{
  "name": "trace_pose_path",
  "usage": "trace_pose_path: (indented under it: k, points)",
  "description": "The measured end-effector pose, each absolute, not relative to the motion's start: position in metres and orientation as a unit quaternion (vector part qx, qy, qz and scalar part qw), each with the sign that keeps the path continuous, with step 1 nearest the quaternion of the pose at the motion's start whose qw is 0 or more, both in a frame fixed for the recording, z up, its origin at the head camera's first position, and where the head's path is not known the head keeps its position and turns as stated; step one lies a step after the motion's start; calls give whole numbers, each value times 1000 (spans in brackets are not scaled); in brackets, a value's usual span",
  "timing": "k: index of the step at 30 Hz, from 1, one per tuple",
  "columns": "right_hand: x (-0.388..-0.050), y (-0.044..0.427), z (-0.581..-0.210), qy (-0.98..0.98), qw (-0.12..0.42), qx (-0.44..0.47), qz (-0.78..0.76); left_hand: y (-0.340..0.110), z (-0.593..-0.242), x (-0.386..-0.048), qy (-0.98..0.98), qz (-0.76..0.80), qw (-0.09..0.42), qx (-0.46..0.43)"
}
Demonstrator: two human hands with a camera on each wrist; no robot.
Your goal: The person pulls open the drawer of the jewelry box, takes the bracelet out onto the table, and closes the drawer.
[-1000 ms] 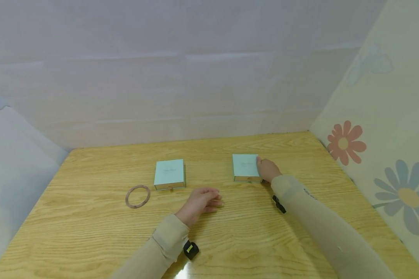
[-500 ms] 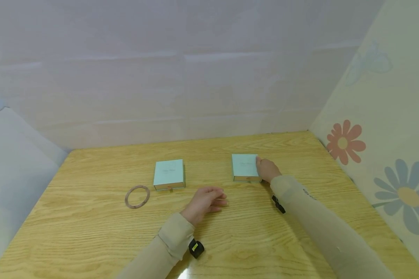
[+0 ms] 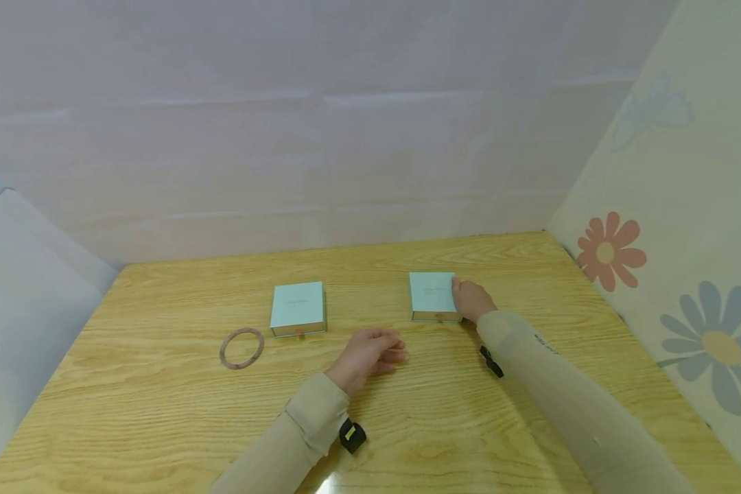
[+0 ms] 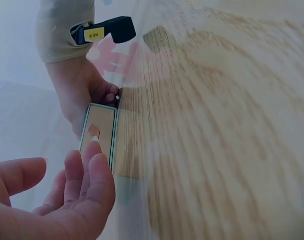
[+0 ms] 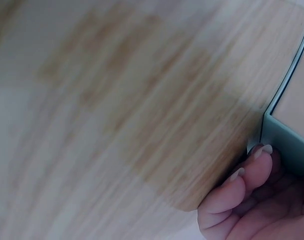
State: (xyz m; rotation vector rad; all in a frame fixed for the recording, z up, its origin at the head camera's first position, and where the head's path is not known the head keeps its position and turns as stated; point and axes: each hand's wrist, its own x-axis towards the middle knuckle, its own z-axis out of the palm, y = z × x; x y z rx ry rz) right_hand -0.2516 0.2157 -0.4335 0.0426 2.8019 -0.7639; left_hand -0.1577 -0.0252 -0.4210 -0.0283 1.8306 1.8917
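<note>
Right of the frame's centre, I have the right hand (image 3: 473, 300) gripping a box (image 3: 431, 291); below centre, the left hand (image 3: 366, 355) curves loosely.

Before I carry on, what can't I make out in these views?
Lettering on the left box and right box: head view, too small and faint to read.
Inside both boxes: head view, hidden because they are closed.
Front of the right box: left wrist view, partly covered by the left hand.
Rest of the right hand: right wrist view, cut off by the picture's edges.
</note>
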Motion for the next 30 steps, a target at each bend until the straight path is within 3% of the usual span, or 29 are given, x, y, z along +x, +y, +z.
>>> trace_pose_path:
  k: [30]
  points:
    - [-251, 213, -431, 957, 123, 24, -261, 1, -420, -165, 650, 714, 258, -28]
